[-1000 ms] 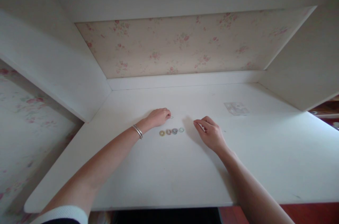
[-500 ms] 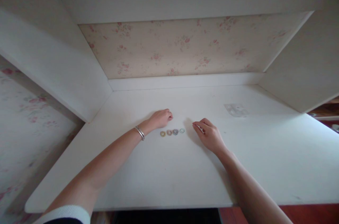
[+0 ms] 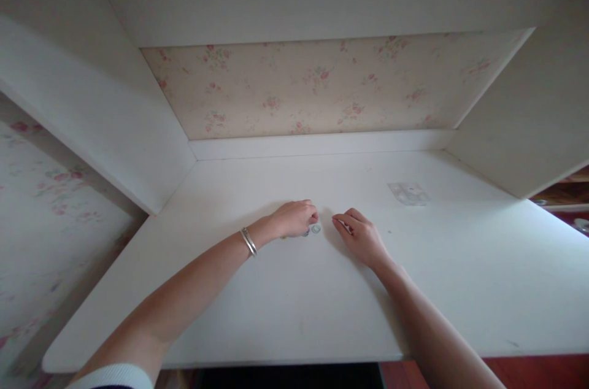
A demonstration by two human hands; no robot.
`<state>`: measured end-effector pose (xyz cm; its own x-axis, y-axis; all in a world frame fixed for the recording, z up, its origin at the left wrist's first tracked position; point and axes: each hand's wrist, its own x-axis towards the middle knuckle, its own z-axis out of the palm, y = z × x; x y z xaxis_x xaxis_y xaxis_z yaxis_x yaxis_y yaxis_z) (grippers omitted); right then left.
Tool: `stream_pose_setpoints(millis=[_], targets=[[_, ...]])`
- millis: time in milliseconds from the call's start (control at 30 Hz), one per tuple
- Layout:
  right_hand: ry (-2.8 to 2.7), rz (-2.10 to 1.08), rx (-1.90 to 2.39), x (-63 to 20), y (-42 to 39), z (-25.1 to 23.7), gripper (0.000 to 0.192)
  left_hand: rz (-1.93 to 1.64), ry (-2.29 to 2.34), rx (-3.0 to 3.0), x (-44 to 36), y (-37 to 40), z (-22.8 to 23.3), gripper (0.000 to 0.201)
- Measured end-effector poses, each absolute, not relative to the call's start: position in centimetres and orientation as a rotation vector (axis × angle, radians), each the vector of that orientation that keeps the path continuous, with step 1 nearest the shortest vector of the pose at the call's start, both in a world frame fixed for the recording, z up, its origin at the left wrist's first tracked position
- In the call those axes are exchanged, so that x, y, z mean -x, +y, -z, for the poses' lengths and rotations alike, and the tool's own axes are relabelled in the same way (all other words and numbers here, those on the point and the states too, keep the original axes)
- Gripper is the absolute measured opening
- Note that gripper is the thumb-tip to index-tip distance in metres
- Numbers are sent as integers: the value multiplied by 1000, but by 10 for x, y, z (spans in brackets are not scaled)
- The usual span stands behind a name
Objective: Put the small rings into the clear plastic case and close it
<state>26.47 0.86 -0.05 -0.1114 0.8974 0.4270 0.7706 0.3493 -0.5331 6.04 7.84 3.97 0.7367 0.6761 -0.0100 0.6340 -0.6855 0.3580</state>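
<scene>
Resting on the white desk (image 3: 285, 297), the left hand (image 3: 294, 217) lies curled over a short row of small rings (image 3: 313, 229), its fingertips bunched at the row's right end. Only the rightmost rings show beside the knuckles; the others are hidden under the hand, and whether the fingers pinch one cannot be told. A silver bracelet (image 3: 249, 242) sits on the left wrist. Just right of the rings, the right hand (image 3: 361, 235) rests on the desk with fingers loosely bent and pointing left, holding nothing. Farther right and toward the back lies a clear plastic packet (image 3: 408, 192). Floral wallpaper (image 3: 322, 88) covers the far wall.
</scene>
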Motion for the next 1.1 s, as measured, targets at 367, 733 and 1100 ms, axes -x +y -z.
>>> stream_pose_setpoints(millis=[367, 733, 1100], targets=[[-1921, -238, 1466, -267, 10, 1, 31, -117, 955, -2648, -65, 72, -36, 22], [-1742, -153, 1636, -286, 24, 7, 34, -657, 1315, -2077, -1, 78, -23, 25], [-1496, 309, 2328, -416, 67, -18, 57, -808, 1370, -1716, 32, 61, 2, 27]])
